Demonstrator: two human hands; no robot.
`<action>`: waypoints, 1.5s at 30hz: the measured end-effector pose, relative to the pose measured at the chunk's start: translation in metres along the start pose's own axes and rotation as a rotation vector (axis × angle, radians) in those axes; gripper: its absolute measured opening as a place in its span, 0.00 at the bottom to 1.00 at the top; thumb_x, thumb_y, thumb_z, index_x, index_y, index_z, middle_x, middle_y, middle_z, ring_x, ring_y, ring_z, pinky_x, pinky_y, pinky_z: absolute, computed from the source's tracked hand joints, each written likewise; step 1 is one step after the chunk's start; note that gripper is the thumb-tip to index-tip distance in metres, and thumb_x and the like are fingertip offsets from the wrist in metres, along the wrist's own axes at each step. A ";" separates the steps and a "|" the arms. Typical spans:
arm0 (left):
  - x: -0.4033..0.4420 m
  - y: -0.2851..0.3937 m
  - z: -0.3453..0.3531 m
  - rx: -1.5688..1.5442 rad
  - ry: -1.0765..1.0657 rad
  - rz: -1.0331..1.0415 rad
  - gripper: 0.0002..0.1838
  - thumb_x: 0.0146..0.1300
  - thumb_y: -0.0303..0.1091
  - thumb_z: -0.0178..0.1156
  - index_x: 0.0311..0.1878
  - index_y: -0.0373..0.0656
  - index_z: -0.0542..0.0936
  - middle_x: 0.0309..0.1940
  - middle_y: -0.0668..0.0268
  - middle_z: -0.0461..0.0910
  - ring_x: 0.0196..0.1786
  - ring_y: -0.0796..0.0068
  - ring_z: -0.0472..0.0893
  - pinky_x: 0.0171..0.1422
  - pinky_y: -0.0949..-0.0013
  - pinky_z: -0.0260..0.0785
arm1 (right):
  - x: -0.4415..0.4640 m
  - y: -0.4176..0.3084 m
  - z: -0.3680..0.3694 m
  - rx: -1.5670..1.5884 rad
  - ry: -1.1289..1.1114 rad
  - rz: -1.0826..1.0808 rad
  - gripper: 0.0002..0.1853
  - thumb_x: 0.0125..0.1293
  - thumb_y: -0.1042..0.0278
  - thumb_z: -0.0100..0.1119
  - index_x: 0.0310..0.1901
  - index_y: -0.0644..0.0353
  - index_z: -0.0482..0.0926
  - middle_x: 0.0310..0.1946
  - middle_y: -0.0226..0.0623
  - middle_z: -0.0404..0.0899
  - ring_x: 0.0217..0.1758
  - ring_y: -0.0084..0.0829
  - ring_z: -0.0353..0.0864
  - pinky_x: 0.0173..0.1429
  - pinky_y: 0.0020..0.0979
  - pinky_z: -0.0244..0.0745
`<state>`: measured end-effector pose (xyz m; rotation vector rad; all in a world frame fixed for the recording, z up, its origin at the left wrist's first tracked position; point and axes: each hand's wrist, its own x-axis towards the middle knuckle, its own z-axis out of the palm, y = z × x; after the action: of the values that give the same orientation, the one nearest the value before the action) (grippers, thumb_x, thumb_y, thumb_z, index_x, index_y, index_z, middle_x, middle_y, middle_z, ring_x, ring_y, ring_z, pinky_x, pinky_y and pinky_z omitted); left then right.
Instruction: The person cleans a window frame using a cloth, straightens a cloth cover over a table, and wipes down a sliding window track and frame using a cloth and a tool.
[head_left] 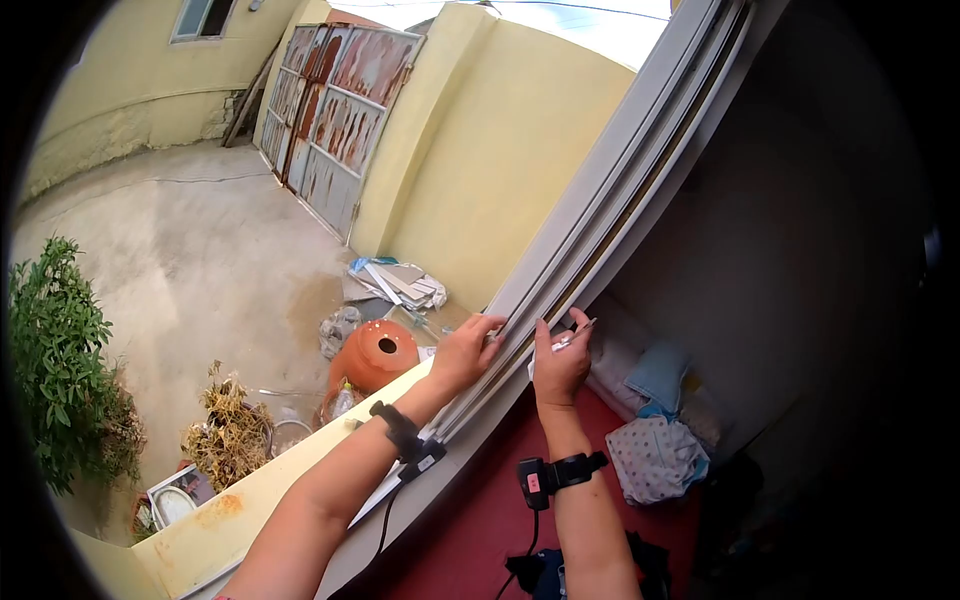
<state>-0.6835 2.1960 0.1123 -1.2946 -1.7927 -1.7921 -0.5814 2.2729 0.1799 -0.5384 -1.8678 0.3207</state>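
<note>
A white window frame (600, 190) with several tracks runs diagonally across the view. My left hand (466, 352) is at the outer side of the frame, its fingers bent against the edge; whether it grips anything is not clear. On the inner side, my right hand (562, 362) is raised beside the frame with thumb and fingers apart, and a small white thing (562, 343) shows at its palm. Each wrist wears a black strap with a small box and a cable.
Outside lie a yellow sill (250, 500), an orange clay pot (372, 355), stacked scrap boards (400, 283), dried plants (230, 430), a green bush (58, 350) and a rusty gate (340, 110). Inside are a red surface (460, 520) and a dotted cloth bundle (655, 458).
</note>
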 end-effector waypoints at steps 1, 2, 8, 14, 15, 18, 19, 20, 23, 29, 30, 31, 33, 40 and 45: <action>0.005 0.000 0.002 -0.003 0.001 0.013 0.12 0.58 0.34 0.57 0.45 0.43 0.73 0.37 0.60 0.76 0.34 0.61 0.77 0.38 0.64 0.70 | 0.001 0.000 0.000 0.000 0.013 -0.005 0.24 0.54 0.58 0.64 0.49 0.57 0.68 0.20 0.40 0.75 0.24 0.42 0.78 0.29 0.37 0.71; 0.008 0.000 0.004 0.022 -0.004 0.017 0.12 0.59 0.34 0.56 0.45 0.44 0.73 0.37 0.60 0.76 0.34 0.60 0.77 0.38 0.64 0.70 | 0.001 0.001 -0.001 -0.012 0.011 -0.036 0.23 0.55 0.58 0.63 0.49 0.56 0.68 0.19 0.38 0.75 0.23 0.41 0.78 0.28 0.37 0.71; 0.030 0.008 0.016 0.213 -0.009 0.000 0.09 0.61 0.38 0.52 0.35 0.43 0.70 0.33 0.57 0.77 0.32 0.53 0.78 0.33 0.55 0.69 | 0.006 0.005 -0.013 -0.116 -0.066 -0.064 0.17 0.57 0.60 0.59 0.44 0.58 0.71 0.22 0.41 0.76 0.27 0.45 0.77 0.32 0.41 0.70; 0.040 0.008 0.015 0.321 -0.045 0.028 0.15 0.62 0.44 0.50 0.29 0.41 0.71 0.21 0.52 0.75 0.29 0.49 0.76 0.32 0.53 0.67 | -0.003 0.012 -0.022 -0.012 -0.118 0.027 0.13 0.56 0.62 0.59 0.38 0.61 0.71 0.26 0.45 0.76 0.30 0.45 0.77 0.36 0.39 0.70; 0.039 0.010 0.013 0.305 -0.054 -0.015 0.16 0.62 0.45 0.50 0.30 0.40 0.71 0.21 0.52 0.75 0.29 0.48 0.76 0.32 0.52 0.67 | -0.007 0.014 -0.024 0.018 -0.142 0.069 0.13 0.56 0.64 0.59 0.37 0.62 0.71 0.28 0.45 0.76 0.31 0.44 0.76 0.37 0.38 0.70; 0.022 0.019 0.001 0.092 0.011 -0.105 0.15 0.59 0.37 0.48 0.45 0.38 0.65 0.31 0.45 0.74 0.37 0.44 0.75 0.42 0.51 0.66 | -0.031 0.023 -0.031 0.083 -0.294 0.132 0.10 0.54 0.72 0.55 0.37 0.64 0.69 0.30 0.43 0.75 0.34 0.38 0.76 0.41 0.34 0.70; 0.017 0.015 -0.002 -0.060 0.100 -0.087 0.18 0.58 0.34 0.46 0.49 0.37 0.61 0.35 0.43 0.72 0.39 0.43 0.74 0.45 0.50 0.64 | -0.043 0.027 -0.032 0.123 -0.419 0.203 0.10 0.54 0.73 0.53 0.37 0.64 0.69 0.31 0.43 0.75 0.35 0.37 0.76 0.42 0.34 0.70; 0.017 0.006 -0.002 -0.128 0.100 -0.009 0.22 0.52 0.26 0.45 0.52 0.37 0.56 0.40 0.42 0.68 0.43 0.44 0.71 0.49 0.52 0.62 | -0.059 0.033 -0.034 0.117 -0.485 0.221 0.09 0.54 0.73 0.51 0.38 0.64 0.69 0.31 0.44 0.75 0.35 0.37 0.76 0.43 0.33 0.70; 0.033 0.009 -0.010 -0.193 0.093 0.005 0.21 0.50 0.21 0.44 0.51 0.36 0.56 0.42 0.44 0.66 0.45 0.47 0.70 0.50 0.56 0.62 | -0.096 0.031 -0.049 0.096 -0.695 0.323 0.11 0.55 0.71 0.49 0.39 0.66 0.67 0.34 0.51 0.75 0.40 0.48 0.76 0.48 0.39 0.69; 0.083 0.055 -0.036 -0.212 0.160 0.149 0.18 0.54 0.21 0.53 0.47 0.38 0.61 0.37 0.51 0.71 0.33 0.57 0.76 0.37 0.66 0.69 | -0.128 0.027 -0.083 0.146 -0.769 0.279 0.09 0.62 0.71 0.46 0.39 0.66 0.72 0.32 0.43 0.78 0.37 0.35 0.78 0.42 0.32 0.71; 0.090 0.057 -0.036 -0.170 0.193 0.209 0.15 0.55 0.21 0.56 0.46 0.39 0.65 0.37 0.54 0.72 0.29 0.67 0.77 0.33 0.71 0.72 | -0.129 0.021 -0.089 0.136 -0.820 0.272 0.10 0.63 0.70 0.47 0.42 0.65 0.73 0.31 0.43 0.78 0.35 0.34 0.79 0.40 0.31 0.71; 0.096 0.065 -0.037 -0.168 0.191 0.204 0.15 0.55 0.21 0.56 0.46 0.39 0.65 0.37 0.54 0.72 0.29 0.67 0.77 0.33 0.71 0.72 | -0.129 0.016 -0.097 0.126 -0.874 0.263 0.10 0.64 0.70 0.48 0.44 0.63 0.75 0.30 0.43 0.79 0.33 0.33 0.79 0.38 0.30 0.72; 0.105 0.085 -0.033 -0.145 0.300 0.436 0.08 0.52 0.23 0.60 0.36 0.40 0.74 0.34 0.56 0.74 0.30 0.67 0.77 0.35 0.70 0.72 | -0.129 0.006 -0.111 0.089 -0.856 0.243 0.12 0.65 0.67 0.48 0.46 0.60 0.74 0.32 0.45 0.79 0.34 0.38 0.80 0.38 0.33 0.72; 0.103 0.080 0.003 0.015 0.337 0.276 0.04 0.54 0.29 0.59 0.33 0.44 0.80 0.25 0.60 0.74 0.30 0.61 0.76 0.34 0.64 0.68 | -0.121 -0.010 -0.127 0.079 -0.580 0.147 0.12 0.66 0.65 0.47 0.47 0.57 0.75 0.25 0.47 0.77 0.27 0.41 0.79 0.32 0.35 0.71; 0.096 0.077 0.006 -0.087 0.322 0.296 0.08 0.56 0.26 0.54 0.39 0.42 0.80 0.32 0.59 0.75 0.34 0.59 0.76 0.39 0.66 0.69 | -0.062 -0.030 -0.103 0.183 -0.479 0.171 0.11 0.67 0.66 0.46 0.43 0.60 0.76 0.19 0.42 0.73 0.21 0.33 0.74 0.29 0.32 0.68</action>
<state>-0.6769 2.2235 0.2326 -1.1517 -1.2938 -1.8037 -0.4732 2.2114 0.1795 -0.5279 -2.2239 0.7818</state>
